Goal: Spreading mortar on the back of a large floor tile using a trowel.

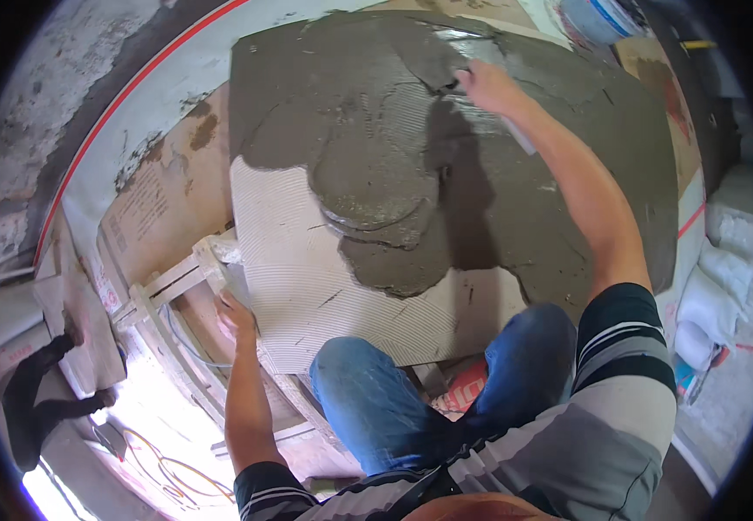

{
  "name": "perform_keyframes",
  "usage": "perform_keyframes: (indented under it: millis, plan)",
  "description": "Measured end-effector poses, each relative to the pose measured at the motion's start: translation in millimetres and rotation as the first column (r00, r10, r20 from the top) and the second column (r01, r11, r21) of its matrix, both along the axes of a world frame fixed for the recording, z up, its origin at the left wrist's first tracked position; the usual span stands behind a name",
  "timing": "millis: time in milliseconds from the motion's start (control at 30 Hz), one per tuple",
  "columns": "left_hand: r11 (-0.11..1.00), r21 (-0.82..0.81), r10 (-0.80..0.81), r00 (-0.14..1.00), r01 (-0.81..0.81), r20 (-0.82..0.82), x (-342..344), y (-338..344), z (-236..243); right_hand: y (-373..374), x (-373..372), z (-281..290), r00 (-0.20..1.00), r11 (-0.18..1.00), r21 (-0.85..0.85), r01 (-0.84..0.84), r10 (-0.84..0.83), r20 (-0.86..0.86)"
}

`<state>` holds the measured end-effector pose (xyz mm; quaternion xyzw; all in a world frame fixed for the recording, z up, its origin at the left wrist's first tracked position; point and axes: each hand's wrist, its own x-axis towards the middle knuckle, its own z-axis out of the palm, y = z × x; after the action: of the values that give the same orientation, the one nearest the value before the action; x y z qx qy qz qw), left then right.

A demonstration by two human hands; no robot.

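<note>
While the trowel (519, 137) slants forward-left, right hand (486, 86) clenches it, left hand (235, 316) half-curled, hold unclear.

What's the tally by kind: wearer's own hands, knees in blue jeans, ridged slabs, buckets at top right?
Left hand and right hand: 2
Left knee and right knee: 2
Ridged slab: 1
Bucket: 1
Total: 6
</note>
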<state>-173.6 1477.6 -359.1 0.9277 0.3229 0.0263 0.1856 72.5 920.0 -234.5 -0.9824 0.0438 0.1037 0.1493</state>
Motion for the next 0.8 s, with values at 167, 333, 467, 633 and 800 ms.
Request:
perform_keyframes:
  millis: [167,333,467,633,800]
  plan:
    - [0.997,-0.050,-0.062,0.998,0.062,0.020,-1.4,8.2,-4.9,-97.5,-51.7,4.9,0.973,0.971,-0.117,0.209,-0.194,0.124]
    - [0.997,-0.057,-0.045,0.999,0.046,0.023,-2.2,10.7,-9.8,-113.5,-89.8,1.1,0.880,0.740,0.476,0.474,-0.380,-0.286]
    - [0.996,-0.078,-0.050,0.999,0.051,0.015,1.8,11.0,-10.8,-160.6,-86.9,1.8,0.993,0.990,-0.102,0.093,-0.084,0.085]
    - [0.999,-0.006,-0.041,0.999,0.040,-0.029,3.7,10.6,-5.8,-191.6,-79.6,13.5,0.834,0.832,0.054,0.551,-0.552,-0.004]
    - [0.996,-0.078,-0.044,0.993,0.035,-0.111,3.6,7.7,4.0,-161.9,-104.2,-6.2,0.900,0.653,0.619,0.437,-0.314,-0.303]
